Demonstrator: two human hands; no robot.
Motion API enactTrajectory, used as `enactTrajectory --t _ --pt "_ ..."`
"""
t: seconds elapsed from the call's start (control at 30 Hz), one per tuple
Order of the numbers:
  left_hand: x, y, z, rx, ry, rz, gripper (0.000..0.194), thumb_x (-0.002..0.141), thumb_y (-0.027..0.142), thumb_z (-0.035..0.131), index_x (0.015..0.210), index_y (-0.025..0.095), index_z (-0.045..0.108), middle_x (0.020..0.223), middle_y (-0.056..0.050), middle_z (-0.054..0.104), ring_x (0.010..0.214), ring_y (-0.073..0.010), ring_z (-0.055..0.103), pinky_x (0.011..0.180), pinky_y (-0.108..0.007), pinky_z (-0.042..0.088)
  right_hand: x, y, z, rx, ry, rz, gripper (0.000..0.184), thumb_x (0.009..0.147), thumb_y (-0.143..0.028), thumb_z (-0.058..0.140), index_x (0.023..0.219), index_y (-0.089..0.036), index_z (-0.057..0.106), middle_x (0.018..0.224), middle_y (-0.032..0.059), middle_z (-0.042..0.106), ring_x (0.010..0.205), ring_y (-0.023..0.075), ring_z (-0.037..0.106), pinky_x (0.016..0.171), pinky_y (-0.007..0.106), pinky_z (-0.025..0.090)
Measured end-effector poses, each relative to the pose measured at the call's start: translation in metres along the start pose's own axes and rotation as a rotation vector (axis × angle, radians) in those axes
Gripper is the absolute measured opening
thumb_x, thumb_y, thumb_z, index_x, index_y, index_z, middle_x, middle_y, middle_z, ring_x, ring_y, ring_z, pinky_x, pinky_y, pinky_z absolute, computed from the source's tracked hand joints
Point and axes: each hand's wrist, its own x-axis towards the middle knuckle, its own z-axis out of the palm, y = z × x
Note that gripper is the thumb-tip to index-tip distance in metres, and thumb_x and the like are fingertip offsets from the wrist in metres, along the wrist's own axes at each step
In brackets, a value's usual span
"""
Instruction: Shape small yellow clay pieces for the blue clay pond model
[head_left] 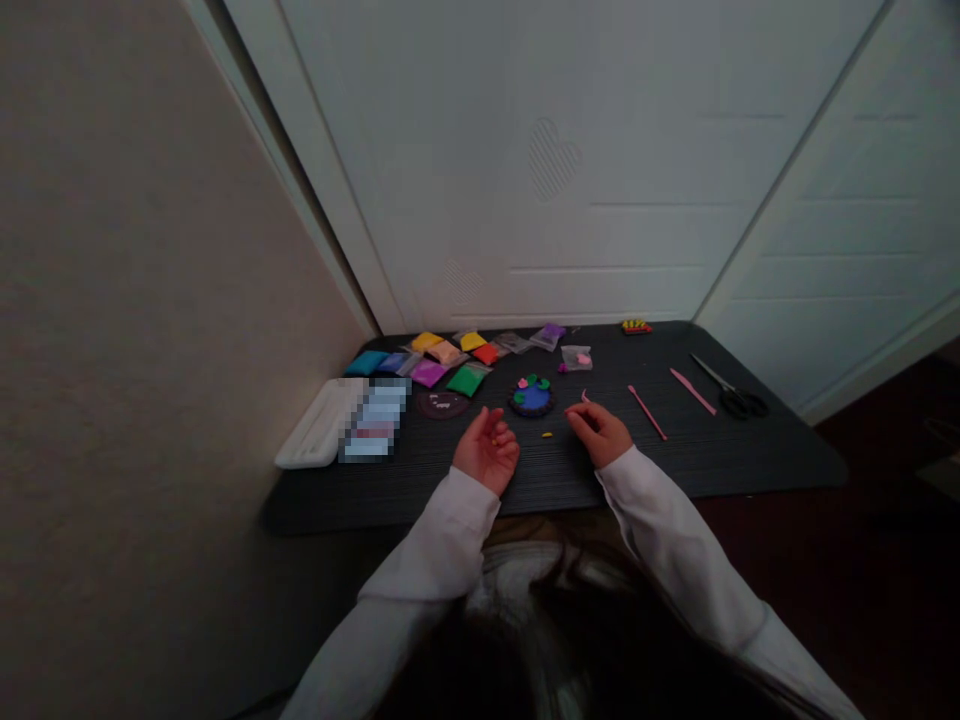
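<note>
My left hand (486, 450) lies palm up on the dark table (750, 450), fingers loosely curled around a tiny yellow bit of clay (494, 439). My right hand (598, 430) rests to the right with its fingers pinched on a thin pink clay tool (584, 398). Between my hands lies a small yellow clay piece (547, 435). Just beyond them sits a round blue clay model with green and pink pieces (532, 396). A dark round disc (442, 404) lies to its left.
Several coloured clay packets (450, 362) lie at the back left, and a white tray (315, 428) at the left edge. Two pink modelling tools (646, 411) (692, 390) and scissors (731, 392) lie to the right. A small red-yellow clay piece (635, 326) sits by the wall.
</note>
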Motion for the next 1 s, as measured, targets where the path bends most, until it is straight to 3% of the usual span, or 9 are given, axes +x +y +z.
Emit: enactTrajectory --t 0.1,0.2,0.3,0.43,0.57,0.7,0.87,1.0 --pt "-0.006 -0.003 0.007 -0.036 -0.057 -0.001 0.029 0.083 0.031 0.042 0.103 0.012 0.05 0.093 -0.007 0.058 0.076 -0.0135 0.058 0.062 -0.028 0.049 -0.001 -0.011 -0.002 0.019 0.127 -0.086 0.026 0.083 -0.031 0.044 0.102 -0.015 0.05 0.101 0.0055 0.054 0.085 0.0147 0.055 0.072 0.035 0.047" --pt "-0.014 -0.012 0.014 -0.054 -0.108 0.0 0.031 0.084 0.021 0.04 0.113 0.011 0.045 0.1 -0.011 0.059 0.093 -0.0167 0.058 0.073 -0.025 0.049 -0.007 -0.035 -0.001 0.034 0.225 -0.207 0.034 0.084 -0.032 0.039 0.115 -0.016 0.041 0.116 0.0091 0.047 0.104 0.0208 0.047 0.084 0.043 0.041" --pt "-0.022 -0.024 0.019 -0.053 -0.155 -0.014 0.049 0.076 0.0 0.04 0.124 0.012 0.034 0.105 -0.014 0.058 0.099 -0.0177 0.056 0.08 -0.025 0.046 -0.016 -0.062 0.004 0.035 0.246 -0.328 0.042 0.084 -0.035 0.033 0.123 -0.018 0.032 0.129 0.0105 0.035 0.12 0.0231 0.033 0.098 0.047 0.028" --pt "-0.031 -0.031 0.024 -0.083 -0.225 -0.032 0.07 0.062 -0.012 0.036 0.127 0.013 0.031 0.114 -0.014 0.054 0.108 -0.0199 0.05 0.091 -0.029 0.04 -0.028 -0.084 0.013 0.01 0.234 -0.386 0.049 0.084 -0.036 0.028 0.128 -0.015 0.023 0.136 0.0119 0.024 0.125 0.0249 0.023 0.099 0.049 0.024" --pt "-0.036 -0.026 0.029 -0.142 -0.268 -0.041 0.054 0.069 0.005 0.039 0.122 0.009 0.039 0.118 -0.014 0.052 0.113 -0.0218 0.044 0.095 -0.032 0.035 -0.034 -0.089 0.02 -0.054 0.221 -0.407 0.057 0.083 -0.042 0.026 0.131 -0.014 0.017 0.139 0.0125 0.017 0.128 0.028 0.016 0.1 0.054 0.015" --pt "-0.036 -0.018 0.031 -0.182 -0.251 -0.034 0.045 0.08 0.031 0.037 0.118 0.008 0.044 0.113 -0.015 0.056 0.112 -0.0217 0.046 0.093 -0.031 0.038 -0.037 -0.086 0.021 -0.108 0.219 -0.402 0.058 0.085 -0.042 0.013 0.133 -0.011 0.008 0.14 0.0143 0.013 0.128 0.0276 0.013 0.099 0.054 0.016" --pt "-0.038 -0.009 0.031 -0.203 -0.21 0.026 0.049 0.082 0.041 0.034 0.115 0.009 0.047 0.108 -0.014 0.059 0.108 -0.0228 0.049 0.089 -0.032 0.041 -0.049 -0.084 0.018 -0.243 0.102 -0.454 0.049 0.083 -0.046 0.019 0.123 -0.026 0.04 0.141 0.0063 0.011 0.127 0.0324 0.015 0.097 0.056 0.009" --pt "-0.038 -0.005 0.03 -0.208 -0.18 0.066 0.048 0.082 0.042 0.033 0.112 0.009 0.05 0.108 -0.015 0.058 0.111 -0.0251 0.047 0.088 -0.035 0.041 -0.059 -0.087 0.017 -0.33 0.027 -0.477 0.047 0.082 -0.049 0.02 0.119 -0.033 0.043 0.141 0.0047 0.015 0.126 0.033 0.018 0.096 0.056 0.007"
